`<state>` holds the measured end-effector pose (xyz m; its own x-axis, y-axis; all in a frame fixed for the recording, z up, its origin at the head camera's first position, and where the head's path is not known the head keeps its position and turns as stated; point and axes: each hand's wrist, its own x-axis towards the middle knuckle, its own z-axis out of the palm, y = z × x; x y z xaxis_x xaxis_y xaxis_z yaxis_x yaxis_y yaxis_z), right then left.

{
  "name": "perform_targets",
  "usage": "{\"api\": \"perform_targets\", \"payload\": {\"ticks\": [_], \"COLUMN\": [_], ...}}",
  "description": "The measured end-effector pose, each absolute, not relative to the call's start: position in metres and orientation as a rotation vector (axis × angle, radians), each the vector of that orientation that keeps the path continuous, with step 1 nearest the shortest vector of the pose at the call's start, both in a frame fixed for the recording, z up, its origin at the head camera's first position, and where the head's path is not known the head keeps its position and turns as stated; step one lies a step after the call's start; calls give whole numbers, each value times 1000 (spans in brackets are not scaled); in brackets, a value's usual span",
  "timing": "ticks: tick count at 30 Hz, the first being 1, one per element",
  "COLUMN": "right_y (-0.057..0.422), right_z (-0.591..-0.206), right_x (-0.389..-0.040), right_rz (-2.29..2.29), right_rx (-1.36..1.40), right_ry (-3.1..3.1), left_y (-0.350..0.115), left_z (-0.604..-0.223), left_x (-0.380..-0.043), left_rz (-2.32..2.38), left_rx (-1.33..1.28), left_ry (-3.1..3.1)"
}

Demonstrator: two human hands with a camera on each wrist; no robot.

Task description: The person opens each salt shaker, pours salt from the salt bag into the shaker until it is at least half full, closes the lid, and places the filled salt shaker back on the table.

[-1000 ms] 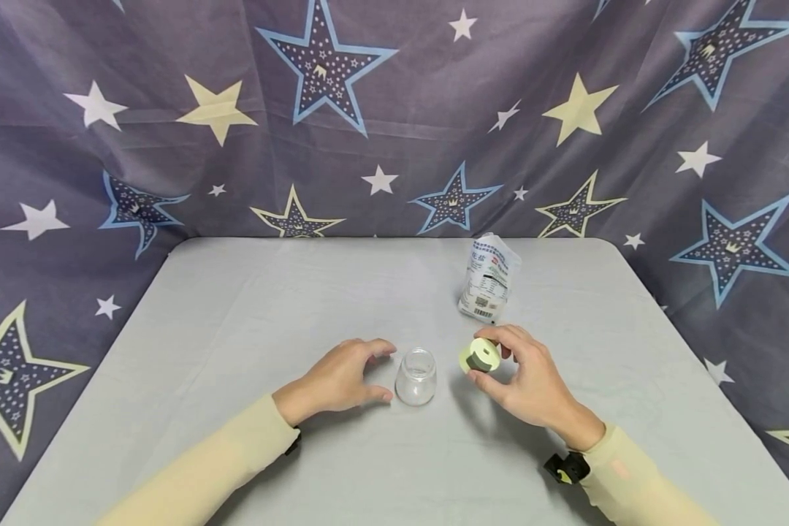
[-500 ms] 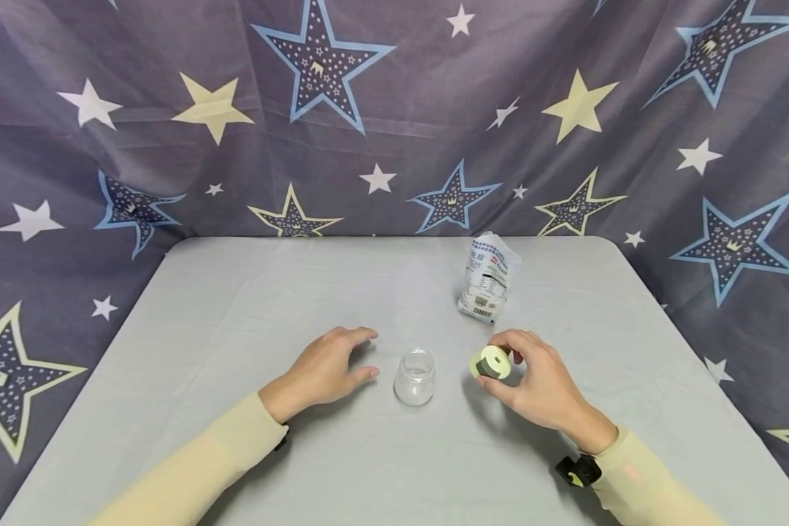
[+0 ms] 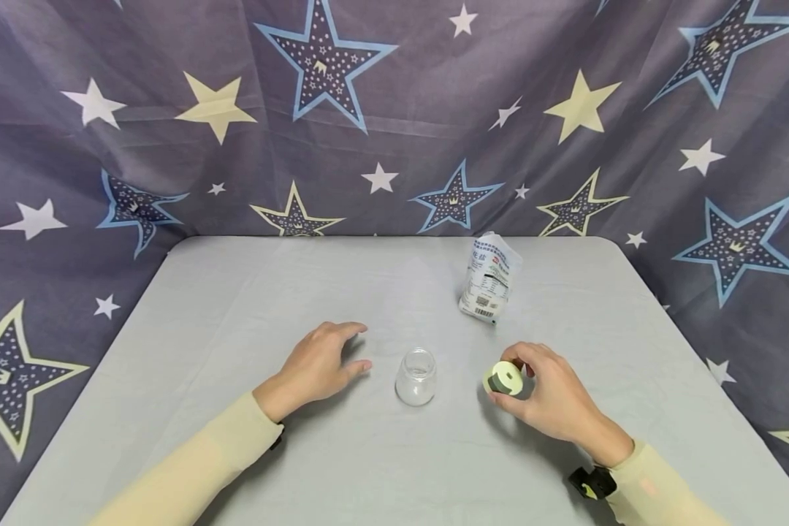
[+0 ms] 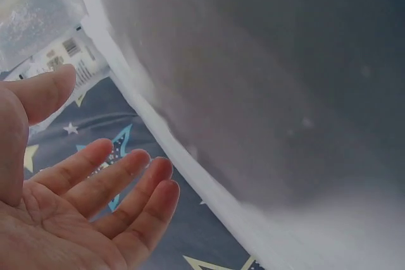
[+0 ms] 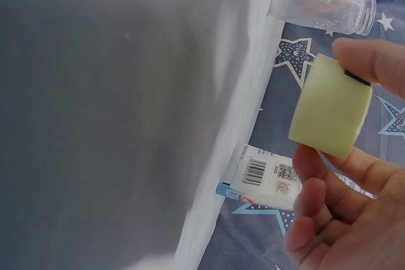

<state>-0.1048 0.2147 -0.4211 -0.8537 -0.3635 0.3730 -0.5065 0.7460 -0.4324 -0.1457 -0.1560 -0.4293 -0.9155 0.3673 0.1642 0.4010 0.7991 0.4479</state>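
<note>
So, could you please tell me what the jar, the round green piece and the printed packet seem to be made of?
Jar: clear, glossy glass or perhaps rigid plastic; the tabletop shows through its wall.
Round green piece: probably plastic with a low sheen; its side looks smooth and grainless.
Printed packet: likely flexible plastic film, perhaps slightly shiny; its top looks creased.

I have a pale grey table (image 3: 269, 292) on my head feed, its surface faintly creased and its far corners rounded. A clear glass jar (image 3: 416, 380) stands upright and uncapped on it, well in from both side edges. Toward the far edge, nearer the right far corner than the left, I see a printed white bag (image 3: 489, 277) standing.
</note>
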Motion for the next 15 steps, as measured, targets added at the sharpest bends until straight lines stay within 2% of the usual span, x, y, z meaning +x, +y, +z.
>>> {"api": "perform_targets", "payload": {"ticks": [15], "right_y": [224], "right_z": [-422], "right_x": [-91], "right_rz": [710], "right_rx": [686], "right_ry": [-2863], "left_y": [-162], "left_z": [-428], "left_x": [-148], "left_rz": [-724], "left_rx": [-595], "left_ry": [-2896]}}
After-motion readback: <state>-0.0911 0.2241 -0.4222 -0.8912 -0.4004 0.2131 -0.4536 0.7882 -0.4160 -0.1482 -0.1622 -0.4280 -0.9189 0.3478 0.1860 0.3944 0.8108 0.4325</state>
